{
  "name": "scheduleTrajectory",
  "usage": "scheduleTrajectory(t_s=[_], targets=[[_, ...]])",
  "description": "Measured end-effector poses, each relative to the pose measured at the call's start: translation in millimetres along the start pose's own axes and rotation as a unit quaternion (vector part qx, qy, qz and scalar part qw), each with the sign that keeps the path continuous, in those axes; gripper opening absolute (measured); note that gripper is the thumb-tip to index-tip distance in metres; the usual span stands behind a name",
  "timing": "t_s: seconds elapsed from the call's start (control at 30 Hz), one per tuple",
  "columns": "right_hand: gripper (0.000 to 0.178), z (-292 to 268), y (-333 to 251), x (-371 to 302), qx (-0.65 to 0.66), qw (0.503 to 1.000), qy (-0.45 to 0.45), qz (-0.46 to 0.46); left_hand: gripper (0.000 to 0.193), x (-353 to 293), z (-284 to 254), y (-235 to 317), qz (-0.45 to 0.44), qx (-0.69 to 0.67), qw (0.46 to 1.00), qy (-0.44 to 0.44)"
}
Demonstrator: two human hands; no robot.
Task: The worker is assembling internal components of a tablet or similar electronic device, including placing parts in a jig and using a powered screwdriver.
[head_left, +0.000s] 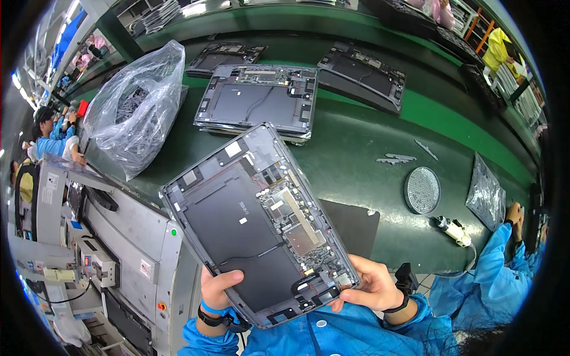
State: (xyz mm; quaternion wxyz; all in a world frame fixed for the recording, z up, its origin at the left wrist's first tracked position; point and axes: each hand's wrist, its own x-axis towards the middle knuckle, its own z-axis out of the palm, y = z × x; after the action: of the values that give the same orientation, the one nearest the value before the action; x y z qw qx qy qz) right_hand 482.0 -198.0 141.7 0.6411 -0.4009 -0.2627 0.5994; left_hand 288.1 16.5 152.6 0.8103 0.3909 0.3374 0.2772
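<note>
Nearest: opened tablet-like device [261, 228], centre of frame, inner side up, slanted across the picture, circuit board [300, 228] toward the right. Held up between two hands at the bench's near side, probably angled for a clear look inside. Left hand [218, 289] closed on the lower left edge: thumb over the dark flat panel, fingers mostly hidden beneath. Right hand [375, 286] closed on the lower right corner: thumb at the rim, off most of the board, perhaps to spare the small parts.

Upper centre: stack of similar devices [219, 104], insides up as well, likely piled to save bench space. Upper left: clear bag [133, 153] of small dark pieces, bagged presumably against scattering. Right of centre: round dish [407, 193], contents too tiny to identify, rimmed as if against rolling; grey strips [396, 159] loose just above. Below dish: white corded tool [455, 231], laid down near at hand.
</note>
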Motion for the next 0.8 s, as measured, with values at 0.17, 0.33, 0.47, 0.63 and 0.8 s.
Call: scheduleTrajectory(t_s=[0.17,0.33,0.47,0.63,0.8], targets=[[0.058,0,2,-4,0.020,1.000,0.014,-0.002,0.048,-3,3,-1,0.002,0.004,1.000,-0.009],[0.058,-2,3,-6,0.012,1.000,0.008,-0.003,0.052,-10,3,0,0.015,0.016,1.000,-0.016],[0.058,-1,6,-5,0.019,1.000,0.010,-0.008,0.063,-13,7,0,0.023,0.062,0.997,0.034],[0.058,-1,8,-7,0.009,1.000,0.024,-0.002,0.058,-20,0,-1,0.035,0.016,0.999,-0.004],[0.057,-1,8,-7,0.001,0.999,0.031,0.006,0.061,-27,8,-3,0.047,0.031,0.998,0.015]])
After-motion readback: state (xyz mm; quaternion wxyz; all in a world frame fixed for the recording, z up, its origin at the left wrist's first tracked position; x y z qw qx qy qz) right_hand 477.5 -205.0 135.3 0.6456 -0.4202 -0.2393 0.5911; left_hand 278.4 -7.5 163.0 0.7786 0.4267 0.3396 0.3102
